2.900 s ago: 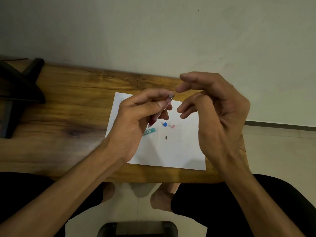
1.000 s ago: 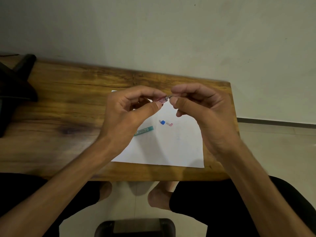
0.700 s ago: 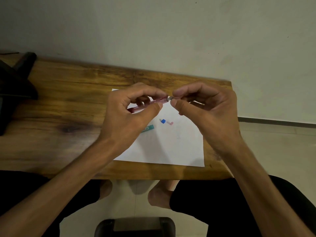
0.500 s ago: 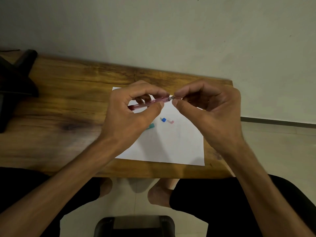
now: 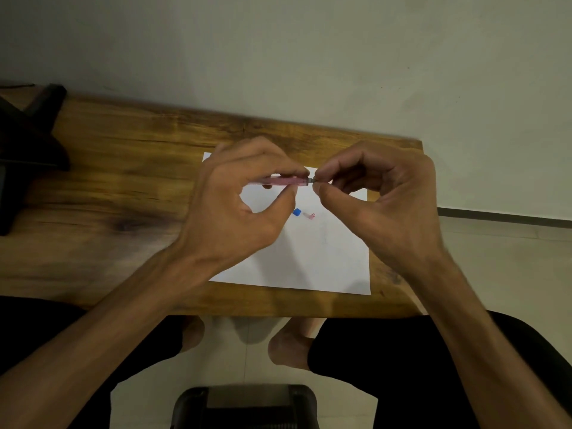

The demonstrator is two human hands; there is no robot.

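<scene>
Left hand point(image 5: 229, 218) and right hand point(image 5: 390, 212) join bare forearms point(image 5: 123, 320). Black trousers point(image 5: 402, 366) cover the legs, 5 and 7 o'clock. Bare feet point(image 5: 286, 348) show at 6 o'clock.

under the left hand point(image 5: 235, 212) and the right hand point(image 5: 387, 212) a white sheet of paper point(image 5: 325, 261) lies flat on a brown wooden table point(image 5: 123, 187). on the sheet, just below the gap between the two hands, a small blue block point(image 5: 297, 212) sits beside a small pink piece point(image 5: 309, 215). a black angular object point(image 5: 28, 144) stands well left of the left hand.
</scene>
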